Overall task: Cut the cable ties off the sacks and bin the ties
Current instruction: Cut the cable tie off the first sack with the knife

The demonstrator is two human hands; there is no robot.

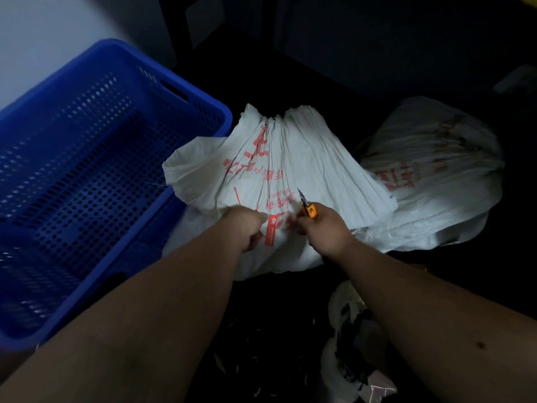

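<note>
A white woven sack [290, 158] with red print lies in the middle, its gathered neck fanned out away from me. A red cable tie [270, 232] with a flat tag wraps the neck between my hands, its thin tail [237, 196] sticking up. My left hand [247, 228] grips the bunched neck just left of the tag. My right hand [325, 228] holds an orange utility knife [308, 206], blade pointing up and away over the sack. A second white sack [430, 173] lies behind at the right.
A large blue perforated plastic crate [96, 181] stands at the left, touching the sack. A white bag holding dark scraps [351, 344] sits at the lower right. Small bits of debris litter the dark floor [261, 344]. Dark furniture stands behind.
</note>
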